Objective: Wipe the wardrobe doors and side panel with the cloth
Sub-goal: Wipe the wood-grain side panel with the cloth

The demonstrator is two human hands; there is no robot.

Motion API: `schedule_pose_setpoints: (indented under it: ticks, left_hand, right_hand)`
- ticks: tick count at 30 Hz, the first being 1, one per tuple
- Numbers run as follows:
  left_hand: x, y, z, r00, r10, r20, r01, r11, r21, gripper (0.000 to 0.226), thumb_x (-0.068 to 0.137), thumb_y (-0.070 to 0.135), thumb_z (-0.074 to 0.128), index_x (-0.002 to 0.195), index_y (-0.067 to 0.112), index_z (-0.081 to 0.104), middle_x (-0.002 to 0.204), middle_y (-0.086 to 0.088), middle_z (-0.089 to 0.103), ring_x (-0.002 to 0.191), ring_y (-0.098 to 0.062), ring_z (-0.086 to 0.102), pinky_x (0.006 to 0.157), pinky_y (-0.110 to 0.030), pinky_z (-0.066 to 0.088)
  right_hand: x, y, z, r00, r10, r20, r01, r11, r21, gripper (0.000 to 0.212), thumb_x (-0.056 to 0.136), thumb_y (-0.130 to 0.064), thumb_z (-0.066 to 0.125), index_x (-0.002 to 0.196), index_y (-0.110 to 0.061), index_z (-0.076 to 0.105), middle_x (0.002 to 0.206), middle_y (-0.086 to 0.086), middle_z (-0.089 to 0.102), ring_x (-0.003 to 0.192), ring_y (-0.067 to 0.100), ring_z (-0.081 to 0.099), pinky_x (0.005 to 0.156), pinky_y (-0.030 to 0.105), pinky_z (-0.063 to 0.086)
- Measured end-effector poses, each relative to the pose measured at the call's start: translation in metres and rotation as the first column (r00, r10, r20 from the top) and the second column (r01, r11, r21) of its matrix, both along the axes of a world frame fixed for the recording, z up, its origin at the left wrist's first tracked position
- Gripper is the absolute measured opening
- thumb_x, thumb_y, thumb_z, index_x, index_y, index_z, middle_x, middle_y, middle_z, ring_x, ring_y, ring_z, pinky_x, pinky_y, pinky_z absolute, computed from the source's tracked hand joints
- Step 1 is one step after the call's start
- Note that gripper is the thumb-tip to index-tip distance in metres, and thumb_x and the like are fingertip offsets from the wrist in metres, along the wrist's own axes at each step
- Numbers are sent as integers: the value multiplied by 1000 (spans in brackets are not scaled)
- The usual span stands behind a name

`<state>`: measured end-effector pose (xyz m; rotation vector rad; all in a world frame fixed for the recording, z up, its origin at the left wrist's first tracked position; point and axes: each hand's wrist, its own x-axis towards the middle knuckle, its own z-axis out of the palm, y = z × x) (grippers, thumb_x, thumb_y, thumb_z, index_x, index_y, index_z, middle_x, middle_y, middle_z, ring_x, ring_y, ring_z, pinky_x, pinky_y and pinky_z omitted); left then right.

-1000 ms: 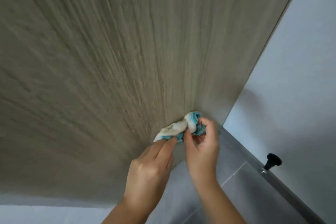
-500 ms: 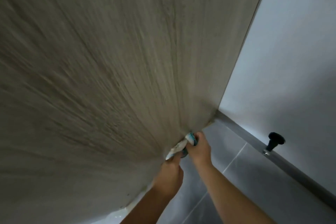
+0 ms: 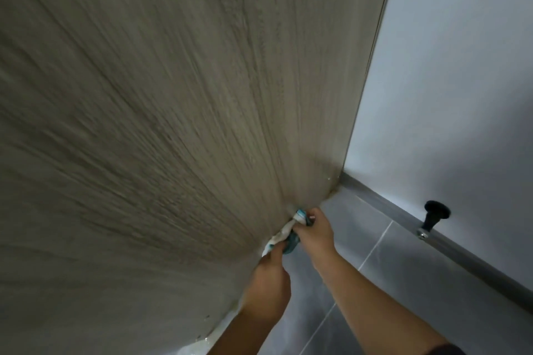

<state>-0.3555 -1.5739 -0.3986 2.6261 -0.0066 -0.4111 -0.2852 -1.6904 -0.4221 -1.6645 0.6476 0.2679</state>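
Down at the side panel's (image 3: 173, 124) bottom edge, about six o'clock in view, the cloth (image 3: 288, 232) is pinched low by the left hand (image 3: 271, 282) and clasped high by the right hand (image 3: 317, 229). Bunched this narrow, it could skip the grimy corner near the floor (image 3: 403, 282). Its long axis runs seven to one o'clock.

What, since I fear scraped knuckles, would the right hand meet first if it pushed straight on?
Probably the wood-grain panel, near its bottom edge: the right hand points up and left at it, with only the cloth it grips in between. Depth is hard to judge here.
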Motion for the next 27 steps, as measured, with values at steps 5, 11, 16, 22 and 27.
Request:
schedule_pose_setpoints:
  ticks: [5,11,16,22,27]
  left_hand:
    - [-16,3,37,957,-41,287,23,997,67,63,58,-1,81,117,15,65,82,3,71,49,-5,60,43,-10,35]
    - [-8,-6,116,701,-45,712,-39,994,102,43,66,-5,76,107,3,67,90,-9,68,75,-23,67,65,-25,49]
    - [3,-8,193,505,-130,853,-82,977,198,42,75,0,75,113,5,57,94,-10,62,79,-26,59,68,-36,44]
    - [18,-5,273,352,-223,909,-181,937,300,50,75,0,75,121,6,56,93,-9,52,78,-27,48,66,-37,31]
    - [29,-8,347,202,-212,956,-231,938,257,35,79,1,67,115,3,63,90,-15,59,81,-34,57,71,-40,35]
  right_hand:
    - [-1,2,44,990,-70,120,63,996,58,19,78,-7,68,88,-18,56,84,0,61,84,20,61,76,33,49]
    - [-4,6,125,909,-226,351,127,950,284,25,80,-2,67,83,-25,58,83,0,64,78,16,61,79,41,54]
    - [-5,6,208,802,-281,527,66,919,390,25,81,-10,70,93,-30,62,94,-4,69,86,12,67,81,38,57]
    - [2,3,299,715,-299,632,4,905,425,26,80,-8,71,90,-30,62,90,-4,69,85,14,68,81,45,57]
    - [9,-3,379,582,-240,777,-67,938,340,26,80,-10,72,85,-32,59,85,-12,64,86,14,67,79,45,58]
